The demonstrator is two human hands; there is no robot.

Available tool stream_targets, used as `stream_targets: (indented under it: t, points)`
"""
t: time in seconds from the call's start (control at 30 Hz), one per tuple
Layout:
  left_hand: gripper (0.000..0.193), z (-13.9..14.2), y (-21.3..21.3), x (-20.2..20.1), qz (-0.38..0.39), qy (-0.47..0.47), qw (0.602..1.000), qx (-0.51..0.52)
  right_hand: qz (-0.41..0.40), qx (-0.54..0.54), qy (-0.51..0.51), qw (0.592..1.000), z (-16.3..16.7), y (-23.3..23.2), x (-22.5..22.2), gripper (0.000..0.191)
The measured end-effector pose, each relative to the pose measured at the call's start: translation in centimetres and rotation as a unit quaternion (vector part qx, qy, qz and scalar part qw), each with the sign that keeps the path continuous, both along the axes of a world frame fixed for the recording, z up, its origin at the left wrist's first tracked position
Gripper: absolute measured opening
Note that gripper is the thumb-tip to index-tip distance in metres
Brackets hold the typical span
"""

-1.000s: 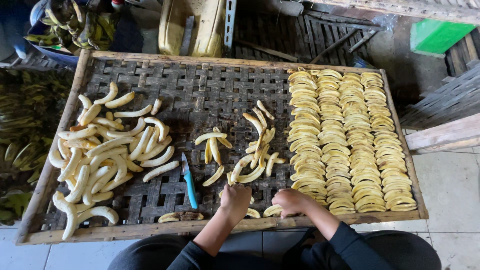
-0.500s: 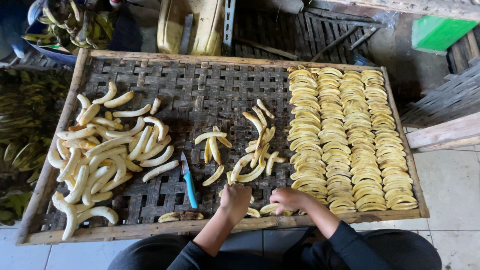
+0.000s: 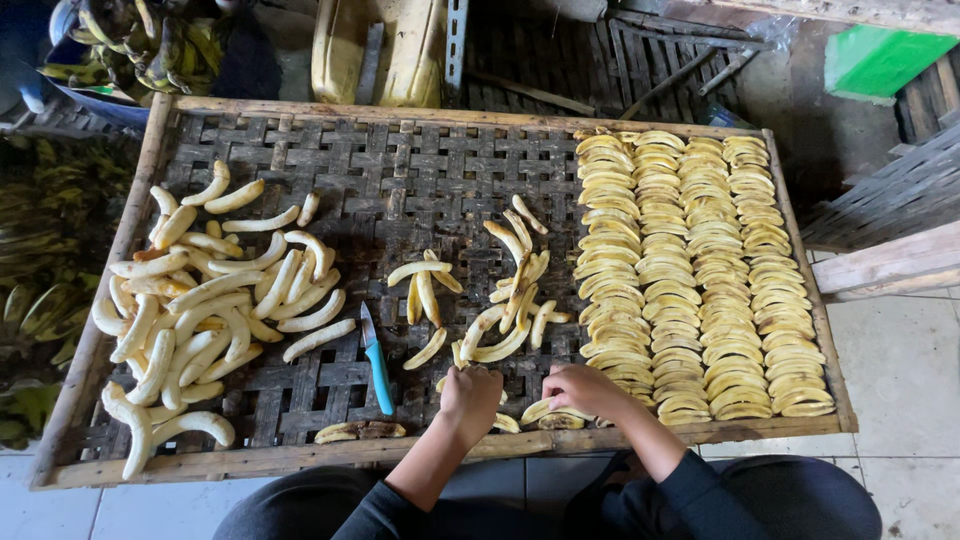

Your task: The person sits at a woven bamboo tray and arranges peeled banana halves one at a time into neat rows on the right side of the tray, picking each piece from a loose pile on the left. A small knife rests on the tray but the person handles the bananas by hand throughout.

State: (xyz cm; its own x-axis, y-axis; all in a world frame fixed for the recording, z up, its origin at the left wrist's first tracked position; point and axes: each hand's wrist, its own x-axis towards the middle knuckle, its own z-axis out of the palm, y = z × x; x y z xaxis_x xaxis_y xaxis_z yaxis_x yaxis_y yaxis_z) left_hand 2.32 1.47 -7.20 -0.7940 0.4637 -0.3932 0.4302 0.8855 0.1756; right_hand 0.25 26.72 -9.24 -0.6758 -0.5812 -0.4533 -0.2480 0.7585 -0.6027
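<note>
fingers: left hand (image 3: 470, 392) curled over banana slices (image 3: 500, 335), grip unclear; right hand (image 3: 583, 385) pressing a slice (image 3: 548, 411) flat
knife (image 3: 376, 358): on woven tray (image 3: 400, 180), left of hands
peeled bananas (image 3: 190, 300): far left

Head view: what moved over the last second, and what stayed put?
Very little. The right hand eased slightly left along the tray's near edge, over the banana pieces there. The left hand, blue-handled knife, whole peeled bananas and flattened rows kept their places.
</note>
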Motion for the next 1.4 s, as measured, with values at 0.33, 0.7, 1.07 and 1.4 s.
stream_targets:
  t: [0.33, 0.7, 1.07, 1.4]
  points:
    - [0.023, 2.1, -0.1, -1.2, 0.011, 0.041, 0.996, -0.075, -0.025, 0.044, 0.027, 0.998, 0.5, -2.1, -0.4, 0.015]
    - [0.045, 4.6, -2.2, -3.7, 0.067, 0.021, 0.993, -0.099, -0.104, -0.090, 0.227, 0.964, -4.4, -14.8, 1.3, 0.060]
    - [0.021, 1.4, -1.0, -2.2, 0.010, 0.062, 0.998, -0.013, 0.029, 0.008, -0.107, 0.994, -1.7, -2.0, -4.3, 0.018]
    - [0.013, -2.0, -0.1, -0.6, -0.023, 0.051, 0.996, -0.074, -0.047, -0.045, 0.012, 0.998, -3.0, 0.4, -2.1, 0.017]
